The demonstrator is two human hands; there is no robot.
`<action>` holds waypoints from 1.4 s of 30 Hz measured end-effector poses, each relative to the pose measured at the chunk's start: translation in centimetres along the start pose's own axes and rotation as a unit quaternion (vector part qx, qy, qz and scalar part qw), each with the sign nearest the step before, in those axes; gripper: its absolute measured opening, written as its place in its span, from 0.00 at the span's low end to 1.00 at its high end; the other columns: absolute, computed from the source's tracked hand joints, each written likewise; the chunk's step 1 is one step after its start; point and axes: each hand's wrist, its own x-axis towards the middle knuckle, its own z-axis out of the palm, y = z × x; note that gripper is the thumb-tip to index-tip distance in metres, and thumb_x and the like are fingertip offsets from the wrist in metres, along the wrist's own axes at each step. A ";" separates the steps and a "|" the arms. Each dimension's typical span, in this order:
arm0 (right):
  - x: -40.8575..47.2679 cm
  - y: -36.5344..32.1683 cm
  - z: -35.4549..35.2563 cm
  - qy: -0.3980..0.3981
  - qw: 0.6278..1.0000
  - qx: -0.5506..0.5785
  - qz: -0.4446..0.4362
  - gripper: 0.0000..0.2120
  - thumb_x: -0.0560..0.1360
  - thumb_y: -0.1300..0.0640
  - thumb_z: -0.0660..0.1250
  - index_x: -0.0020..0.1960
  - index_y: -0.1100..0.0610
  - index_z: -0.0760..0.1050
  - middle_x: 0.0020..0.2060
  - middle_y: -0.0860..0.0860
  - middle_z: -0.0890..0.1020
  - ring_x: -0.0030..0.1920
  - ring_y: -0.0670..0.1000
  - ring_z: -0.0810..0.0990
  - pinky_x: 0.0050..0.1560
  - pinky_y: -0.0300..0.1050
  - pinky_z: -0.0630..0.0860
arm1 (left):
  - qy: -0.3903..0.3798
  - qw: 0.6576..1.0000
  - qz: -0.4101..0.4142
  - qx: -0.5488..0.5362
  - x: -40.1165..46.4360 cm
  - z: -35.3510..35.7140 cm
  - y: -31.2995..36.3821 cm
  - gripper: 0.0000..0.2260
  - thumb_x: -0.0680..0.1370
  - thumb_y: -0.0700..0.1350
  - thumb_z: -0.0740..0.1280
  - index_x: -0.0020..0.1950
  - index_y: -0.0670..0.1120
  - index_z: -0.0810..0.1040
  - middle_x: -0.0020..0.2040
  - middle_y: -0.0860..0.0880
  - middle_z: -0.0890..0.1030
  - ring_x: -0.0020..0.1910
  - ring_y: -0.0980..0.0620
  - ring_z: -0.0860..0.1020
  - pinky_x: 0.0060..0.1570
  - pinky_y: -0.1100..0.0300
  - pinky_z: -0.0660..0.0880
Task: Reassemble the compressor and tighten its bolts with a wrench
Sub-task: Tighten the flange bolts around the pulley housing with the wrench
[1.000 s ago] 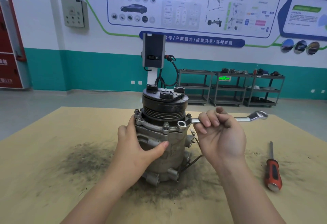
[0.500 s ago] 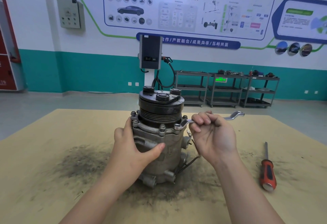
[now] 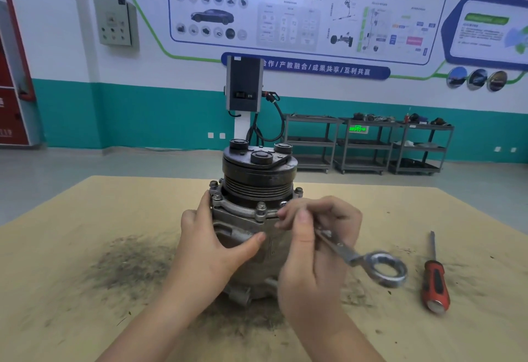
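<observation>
A grey metal compressor [image 3: 258, 213] stands upright on the tan table, a dark grooved pulley on top and several bolts [image 3: 261, 206] round its flange. My left hand [image 3: 211, 243] grips the housing from the left, thumb across the front. My right hand [image 3: 315, 236] holds a silver ring wrench [image 3: 368, 261] by the shaft, right beside the flange on its right. The wrench's far ring end points toward me and to the right. Its near end is hidden under my fingers at the flange.
A red and black screwdriver [image 3: 435, 281] lies on the table [image 3: 85, 218] to the right. Dark grime is spread round the compressor's base. Beyond the table stand a charging post [image 3: 244, 87] and metal shelf carts [image 3: 365, 144] against the wall.
My right hand has swung the wrench handle from pointing away to the right round toward me. The left hand has stayed on the housing.
</observation>
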 end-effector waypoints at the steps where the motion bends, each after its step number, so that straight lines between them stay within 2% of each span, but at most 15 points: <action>1: 0.6 -0.2 -0.3 0.007 1.000 0.021 -0.010 0.14 0.78 0.61 0.55 0.54 0.43 0.66 0.38 0.58 0.74 0.40 0.54 0.77 0.46 0.42 0.75 | 0.012 1.000 -0.003 0.003 -0.2 0.2 0.3 0.43 0.59 0.65 0.72 0.71 0.61 0.62 0.52 0.57 0.66 0.49 0.64 0.72 0.44 0.71 0.68; 5: 3.1 -0.8 -2.1 0.097 0.965 0.232 0.078 0.15 0.73 0.69 0.53 0.49 0.52 0.70 0.28 0.53 0.72 0.33 0.56 0.75 0.37 0.44 0.73 | 0.071 0.995 -0.041 0.057 -2.4 2.2 2.8 0.49 0.64 0.65 0.74 0.78 0.51 0.55 0.53 0.53 0.62 0.56 0.49 0.72 0.54 0.62 0.68; 8: 4.1 -0.1 -3.3 0.143 0.920 0.299 0.210 0.13 0.74 0.71 0.49 0.47 0.57 0.67 0.25 0.53 0.69 0.30 0.53 0.73 0.29 0.41 0.68 | 0.038 0.991 -0.062 0.113 -4.9 3.4 4.7 0.55 0.64 0.77 0.55 0.79 0.49 0.33 0.50 0.54 0.49 0.62 0.49 0.64 0.54 0.61 0.62; 11: 4.5 0.6 -4.0 0.177 0.899 0.309 0.254 0.14 0.75 0.72 0.47 0.46 0.58 0.66 0.24 0.53 0.67 0.28 0.53 0.72 0.26 0.40 0.66 | 0.062 0.994 -0.060 0.069 -6.3 3.8 5.2 0.54 0.63 0.81 0.45 0.77 0.50 0.29 0.49 0.56 0.48 0.67 0.48 0.59 0.60 0.57 0.61; 13: 4.8 1.0 -4.4 0.181 0.897 0.313 0.255 0.14 0.75 0.72 0.47 0.45 0.58 0.66 0.24 0.53 0.67 0.28 0.53 0.72 0.26 0.40 0.66 | 0.098 0.994 -0.040 0.031 -5.9 3.5 5.1 0.53 0.63 0.78 0.49 0.79 0.51 0.33 0.58 0.58 0.51 0.71 0.48 0.55 0.69 0.54 0.57; 16: 5.0 1.5 -4.5 0.162 0.886 0.332 0.279 0.13 0.76 0.71 0.47 0.45 0.58 0.66 0.25 0.52 0.69 0.28 0.52 0.73 0.27 0.39 0.68 | 0.122 0.992 0.011 0.003 -3.5 1.8 3.9 0.51 0.67 0.76 0.60 0.79 0.54 0.40 0.69 0.64 0.49 0.74 0.55 0.51 0.71 0.56 0.50; 18: 5.2 1.8 -4.5 0.151 0.873 0.347 0.307 0.13 0.76 0.71 0.47 0.45 0.58 0.66 0.25 0.52 0.69 0.28 0.52 0.73 0.26 0.39 0.68 | 0.068 0.997 0.011 -0.040 -1.7 0.3 2.7 0.53 0.63 0.73 0.66 0.79 0.57 0.43 0.74 0.65 0.49 0.73 0.63 0.51 0.72 0.59 0.49; 21: 5.8 2.0 -4.8 0.137 0.856 0.347 0.357 0.12 0.76 0.70 0.47 0.42 0.58 0.64 0.25 0.52 0.68 0.28 0.51 0.73 0.26 0.39 0.68 | -0.040 0.994 -0.028 -0.097 0.0 -0.9 1.1 0.57 0.59 0.73 0.73 0.79 0.60 0.44 0.77 0.64 0.51 0.76 0.60 0.53 0.75 0.56 0.55; 24: 6.4 2.3 -5.1 0.135 0.836 0.349 0.402 0.11 0.75 0.69 0.48 0.40 0.57 0.63 0.25 0.51 0.67 0.28 0.51 0.71 0.26 0.38 0.66 | -0.087 0.988 -0.028 -0.123 0.3 -0.9 0.6 0.61 0.52 0.76 0.73 0.77 0.66 0.44 0.76 0.66 0.54 0.74 0.63 0.58 0.71 0.61 0.58; 27: 5.6 2.4 -4.8 0.145 0.877 0.296 0.348 0.12 0.74 0.71 0.48 0.40 0.56 0.63 0.25 0.51 0.67 0.29 0.52 0.71 0.27 0.39 0.67 | -0.104 0.984 -0.021 -0.142 0.4 -0.6 0.4 0.59 0.52 0.76 0.73 0.76 0.68 0.45 0.76 0.67 0.57 0.71 0.67 0.61 0.66 0.65 0.60; 32: 2.2 1.8 -2.8 0.052 0.996 0.071 0.025 0.13 0.77 0.67 0.54 0.48 0.49 0.67 0.32 0.51 0.74 0.36 0.53 0.77 0.40 0.43 0.74 | -0.076 0.987 -0.002 -0.143 0.0 -0.2 0.5 0.53 0.56 0.74 0.73 0.75 0.69 0.51 0.74 0.67 0.61 0.63 0.77 0.64 0.60 0.71 0.62; 34: 0.9 1.7 -1.7 -0.020 0.997 -0.045 -0.059 0.07 0.81 0.61 0.56 0.52 0.48 0.66 0.40 0.51 0.74 0.40 0.52 0.76 0.42 0.44 0.74 | -0.048 0.989 0.011 -0.139 -0.1 0.2 0.7 0.49 0.58 0.72 0.73 0.75 0.66 0.53 0.72 0.65 0.62 0.63 0.77 0.64 0.65 0.67 0.63; 36: 0.2 1.5 -0.6 -0.067 0.987 -0.127 -0.077 0.01 0.81 0.55 0.57 0.52 0.50 0.66 0.44 0.44 0.70 0.42 0.49 0.73 0.42 0.45 0.73 | -0.036 0.990 0.015 -0.139 -0.1 0.4 1.0 0.46 0.59 0.70 0.73 0.73 0.64 0.58 0.71 0.61 0.67 0.66 0.67 0.69 0.67 0.61 0.67; 40: -0.1 0.7 1.0 -0.098 0.977 -0.185 -0.039 0.09 0.81 0.45 0.56 0.56 0.49 0.65 0.48 0.35 0.64 0.49 0.52 0.73 0.48 0.52 0.75 | -0.039 0.984 0.031 -0.169 -0.1 0.3 1.8 0.33 0.59 0.68 0.73 0.61 0.71 0.65 0.62 0.62 0.74 0.57 0.72 0.74 0.51 0.77 0.71; 42: -0.1 0.5 1.1 -0.087 0.979 -0.179 -0.037 0.10 0.81 0.43 0.55 0.57 0.48 0.65 0.53 0.34 0.64 0.54 0.51 0.70 0.54 0.44 0.72 | -0.041 0.984 0.033 -0.170 -0.1 0.2 1.7 0.32 0.61 0.67 0.74 0.62 0.70 0.65 0.63 0.61 0.75 0.59 0.70 0.74 0.55 0.74 0.72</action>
